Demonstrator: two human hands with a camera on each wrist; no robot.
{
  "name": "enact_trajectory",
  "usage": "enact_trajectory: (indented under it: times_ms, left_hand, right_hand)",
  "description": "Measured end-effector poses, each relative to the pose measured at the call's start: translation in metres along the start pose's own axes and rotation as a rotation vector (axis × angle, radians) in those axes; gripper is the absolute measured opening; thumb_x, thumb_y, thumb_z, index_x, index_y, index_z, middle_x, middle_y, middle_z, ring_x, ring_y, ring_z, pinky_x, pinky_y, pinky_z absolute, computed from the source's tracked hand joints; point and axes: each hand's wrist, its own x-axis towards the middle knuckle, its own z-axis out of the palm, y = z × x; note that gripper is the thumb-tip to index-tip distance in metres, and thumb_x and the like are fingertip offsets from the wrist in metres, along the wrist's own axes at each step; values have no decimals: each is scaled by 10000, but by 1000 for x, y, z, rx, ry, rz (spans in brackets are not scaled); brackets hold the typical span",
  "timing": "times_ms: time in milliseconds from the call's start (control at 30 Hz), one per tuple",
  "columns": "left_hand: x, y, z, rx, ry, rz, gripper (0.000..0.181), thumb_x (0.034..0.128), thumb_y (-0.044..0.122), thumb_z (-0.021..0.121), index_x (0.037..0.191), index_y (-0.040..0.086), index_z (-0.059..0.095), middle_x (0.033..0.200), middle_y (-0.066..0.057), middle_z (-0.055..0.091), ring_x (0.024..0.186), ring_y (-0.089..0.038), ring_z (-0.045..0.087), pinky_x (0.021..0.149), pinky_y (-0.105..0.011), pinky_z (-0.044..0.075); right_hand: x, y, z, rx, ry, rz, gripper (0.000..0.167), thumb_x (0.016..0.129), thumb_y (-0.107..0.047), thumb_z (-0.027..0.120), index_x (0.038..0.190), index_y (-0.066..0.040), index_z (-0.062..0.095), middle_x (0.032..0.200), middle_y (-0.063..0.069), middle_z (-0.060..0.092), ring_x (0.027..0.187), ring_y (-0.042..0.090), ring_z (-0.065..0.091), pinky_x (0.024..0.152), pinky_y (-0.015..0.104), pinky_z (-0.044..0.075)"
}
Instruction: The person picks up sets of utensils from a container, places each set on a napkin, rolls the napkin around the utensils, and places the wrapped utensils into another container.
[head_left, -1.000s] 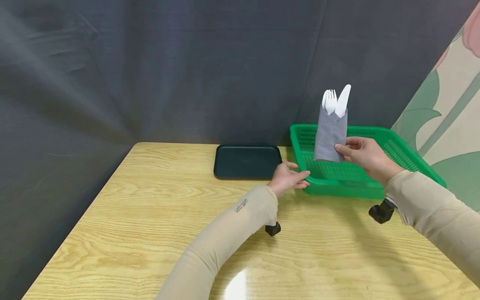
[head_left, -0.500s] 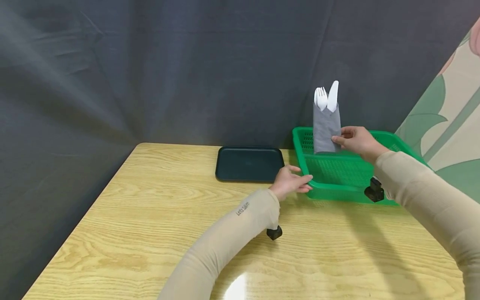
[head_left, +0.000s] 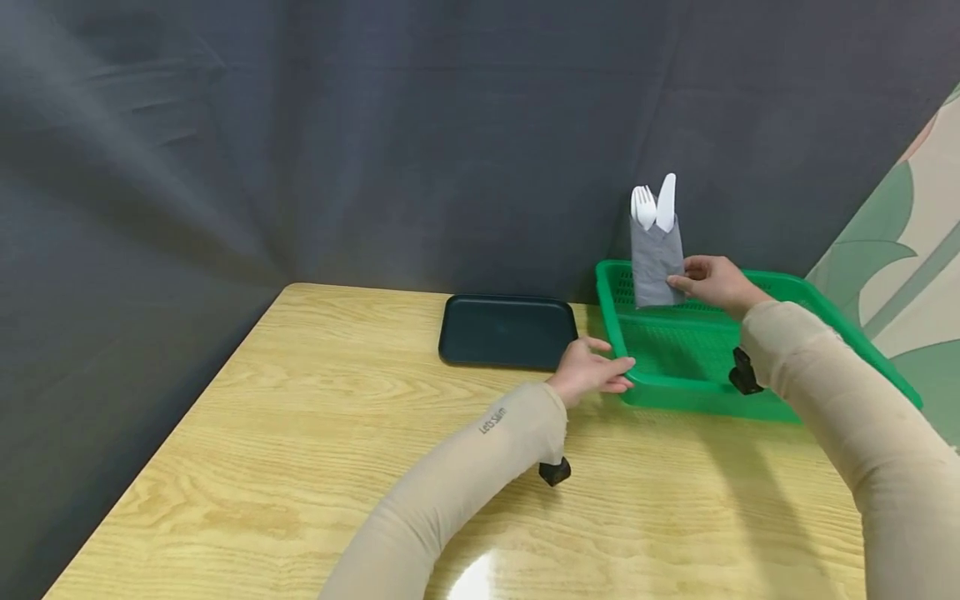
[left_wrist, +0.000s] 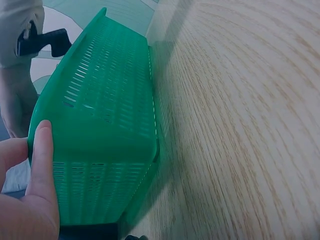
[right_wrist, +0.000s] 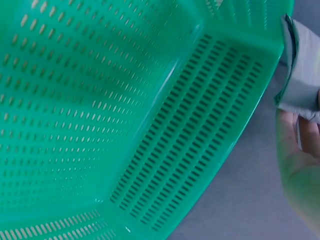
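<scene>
Pinched at its lower right edge by my right hand (head_left: 720, 283), a grey napkin pouch (head_left: 657, 262) stands nearly upright over the back of the green basket (head_left: 675, 385). A white fork (head_left: 644, 207) and a white knife (head_left: 666, 204) stick out of its top, with another white piece partly hidden behind the fork. My left hand (head_left: 591, 372) grips the basket's near left corner; in the left wrist view its thumb (left_wrist: 42, 160) lies against the outer wall. The right wrist view catches the pouch's folded lower end (right_wrist: 302, 70) beside the rim.
A dark rectangular tray (head_left: 507, 331) lies left of the basket, near the table's back edge. The wooden table (head_left: 315, 433) meets a dark grey curtain (head_left: 450, 142) behind. On the right hangs a flower-patterned surface (head_left: 870, 267).
My right hand has carried the pouch back and slightly left relative to the basket. The left hand has kept its place at the basket corner, while the whole view has shifted slightly.
</scene>
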Motion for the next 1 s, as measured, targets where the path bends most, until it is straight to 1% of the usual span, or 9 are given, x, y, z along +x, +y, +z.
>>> enact_trajectory:
  times_ms: [200, 333, 433, 567, 733, 800, 867, 933, 1000]
  left_hand:
    - [-2, 0, 4, 4, 10, -12, 416, 830, 88, 692, 1201, 29, 513, 913, -177, 684, 879, -354, 685, 638, -259, 580]
    - [-4, 1, 5, 0, 14, -14, 409, 831, 83, 690, 1198, 32, 517, 910, -178, 684, 883, -354, 684, 646, -262, 581]
    - [-5, 3, 5, 1, 20, -16, 409, 830, 84, 691, 1198, 33, 519, 907, -180, 688, 879, -350, 686, 644, -260, 581]
    - [-4, 3, 6, 1, 32, -16, 405, 825, 84, 696, 1188, 35, 524, 902, -184, 693, 870, -350, 688, 636, -262, 581]
    - [-3, 2, 10, -3, 35, -21, 395, 821, 79, 700, 1172, 40, 524, 893, -196, 696, 863, -357, 688, 632, -277, 582]
    - [-3, 2, 11, -2, 36, -28, 389, 821, 79, 700, 1167, 43, 524, 889, -197, 696, 861, -357, 689, 639, -285, 584]
    - [-4, 3, 13, -2, 38, -33, 383, 822, 80, 699, 1161, 45, 525, 887, -198, 694, 861, -359, 688, 648, -295, 585]
    - [-5, 3, 14, -7, 44, -34, 376, 820, 79, 701, 1152, 46, 528, 885, -199, 694, 859, -360, 688, 652, -303, 585]
    - [-5, 4, 15, -10, 51, -32, 367, 820, 79, 701, 1143, 48, 530, 885, -202, 694, 857, -362, 688, 650, -306, 585]
  right_hand:
    - [6, 11, -2, -40, -35, -24, 734, 966, -409, 432, 1404, 139, 218, 1342, 390, 341, 1194, 502, 409, 977, 610, 372]
    - [12, 17, -3, -88, -61, -37, 663, 972, -379, 444, 1347, 148, 300, 1254, 388, 427, 1083, 465, 486, 899, 572, 426]
    - [16, 21, -3, -106, -89, -37, 666, 973, -374, 446, 1338, 162, 292, 1232, 387, 437, 1017, 414, 518, 858, 540, 444]
    - [21, 25, -4, -98, -114, -29, 699, 975, -361, 445, 1368, 178, 235, 1280, 403, 393, 1013, 413, 521, 877, 551, 439]
    - [24, 30, -3, -110, -142, -30, 678, 971, -343, 468, 1356, 179, 271, 1280, 407, 407, 1046, 429, 526, 911, 554, 446]
    - [25, 31, -1, -112, -165, -36, 641, 968, -324, 485, 1326, 180, 320, 1239, 390, 458, 988, 366, 578, 902, 529, 469]
    - [26, 32, 1, -90, -209, -33, 599, 965, -288, 500, 1302, 184, 349, 1179, 356, 520, 924, 267, 618, 893, 499, 490]
    - [29, 34, 3, -60, -264, -19, 558, 962, -265, 508, 1279, 176, 376, 1129, 304, 567, 897, 178, 629, 899, 477, 501]
    - [31, 35, 5, -43, -333, 3, 560, 959, -269, 516, 1284, 165, 375, 1129, 248, 588, 909, 132, 632, 926, 473, 494]
